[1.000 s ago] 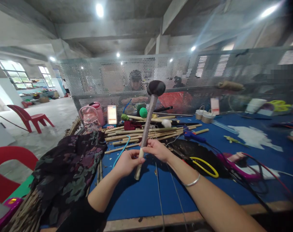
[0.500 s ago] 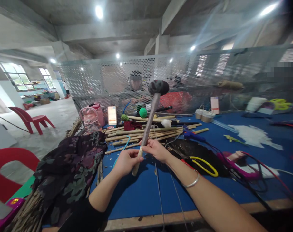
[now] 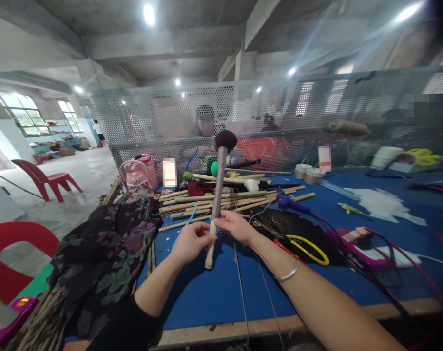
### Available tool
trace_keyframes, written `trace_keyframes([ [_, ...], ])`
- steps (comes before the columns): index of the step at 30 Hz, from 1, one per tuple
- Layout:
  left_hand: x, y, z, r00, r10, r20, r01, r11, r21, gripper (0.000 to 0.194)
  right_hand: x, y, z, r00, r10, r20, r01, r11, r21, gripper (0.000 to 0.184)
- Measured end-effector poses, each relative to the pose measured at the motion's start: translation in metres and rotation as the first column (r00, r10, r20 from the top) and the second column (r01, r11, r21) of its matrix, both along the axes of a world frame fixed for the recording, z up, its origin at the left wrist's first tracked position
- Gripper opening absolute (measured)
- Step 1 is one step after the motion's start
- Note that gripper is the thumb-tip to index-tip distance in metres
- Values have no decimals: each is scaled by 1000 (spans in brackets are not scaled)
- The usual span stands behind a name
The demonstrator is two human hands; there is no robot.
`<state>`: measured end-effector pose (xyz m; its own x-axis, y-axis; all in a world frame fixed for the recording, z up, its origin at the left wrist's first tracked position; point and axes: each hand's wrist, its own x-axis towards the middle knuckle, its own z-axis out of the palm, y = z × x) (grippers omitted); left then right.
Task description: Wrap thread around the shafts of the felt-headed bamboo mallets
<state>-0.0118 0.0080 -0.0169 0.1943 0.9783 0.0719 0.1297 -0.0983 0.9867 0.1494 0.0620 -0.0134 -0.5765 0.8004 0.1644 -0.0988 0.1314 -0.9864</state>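
A wooden stick (image 3: pixel 219 190) with a dark, rounded, cloth-like head is held up before me, its shaft wrapped in grey cord or yarn down to a bare pale lower end. My left hand (image 3: pixel 192 240) pinches the bare part between thumb and fingers. Higher up, at the lower edge of the wrapping, my right hand (image 3: pixel 236 226) is closed on the same stick. Thin grey strands (image 3: pixel 241 287) hang from near my right hand past the table's front edge.
Several wooden sticks (image 3: pixel 184 200) lie behind the hands on the blue table (image 3: pixel 195 302). Scissors with a yellow handle (image 3: pixel 309 248), a blue glue gun (image 3: pixel 292 204) and cables lie right. Dark patterned cloth (image 3: pixel 104 263) covers the left. A perforated metal screen (image 3: pixel 133 117) stands behind; a person sits beyond it.
The stick has turned in my hands: its dark head has swung left and slightly down, and its bare lower end has shifted a little right. Both hands keep nearly the same place.
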Motion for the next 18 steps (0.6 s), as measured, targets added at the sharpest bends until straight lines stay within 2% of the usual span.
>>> trace_keyframes([
  [3,-2,-1,4,986,-137,91,139,990,-24,38,4,0,0,998,63,27,-61,996,-67,37],
  [6,-2,-3,7,977,-192,97,198,979,-49,39,3,0,-2,1000,30,-2,-30,998,-59,38],
  [8,-1,-4,7,987,-160,26,161,986,-44,39,-1,0,-4,1000,5,-13,-6,999,-36,37],
  [10,0,-6,6,992,-86,-92,88,996,14,36,-5,-1,-6,1000,-20,-7,19,1000,-17,37],
  [12,1,-7,6,980,-7,-200,23,997,77,34,-7,-1,-8,998,-63,11,63,998,10,36],
  [14,1,-7,6,968,21,-250,0,997,82,33,-7,-1,-8,994,-104,26,103,994,38,36],
  [16,-1,-6,7,981,-40,-192,47,998,30,32,-5,-1,-7,995,-96,26,95,995,32,36],
  [18,-2,-6,6,988,-153,-35,151,987,-47,35,-1,0,-4,1000,-18,16,19,999,-37,38],
])
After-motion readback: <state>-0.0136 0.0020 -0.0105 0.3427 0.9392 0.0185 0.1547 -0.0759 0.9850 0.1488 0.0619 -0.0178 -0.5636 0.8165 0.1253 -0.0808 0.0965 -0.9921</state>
